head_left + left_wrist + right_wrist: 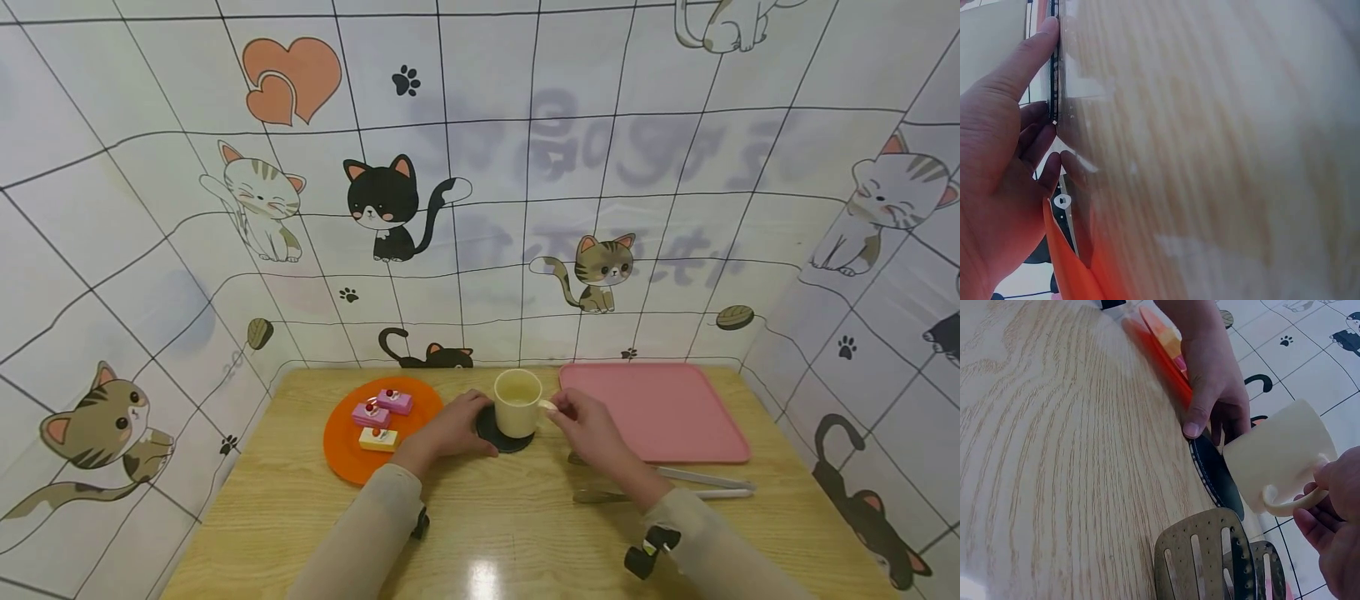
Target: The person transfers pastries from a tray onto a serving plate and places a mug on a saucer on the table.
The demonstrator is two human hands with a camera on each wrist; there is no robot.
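A cream mug [517, 412] stands over the right part of a round black coaster [489, 429] at the table's middle back. My right hand [592, 429] pinches the mug's handle between thumb and fingers, plain in the right wrist view on the mug [1279, 456]. From the other side, my left hand [453, 425] holds the coaster's left edge, thumb at the near rim and fingers farther round. The left wrist view catches this left hand [997, 144] at the coaster's thin rim. Whether the mug's base fully touches the coaster, I cannot tell.
An orange plate [341, 454] with pink and yellow toy cakes [378, 440] lies left of my left hand. Behind my right hand is a pink tray [652, 408]. Metal tongs [705, 478] with slotted heads lie under my right forearm. A cat-print cloth [480, 208] surrounds the table.
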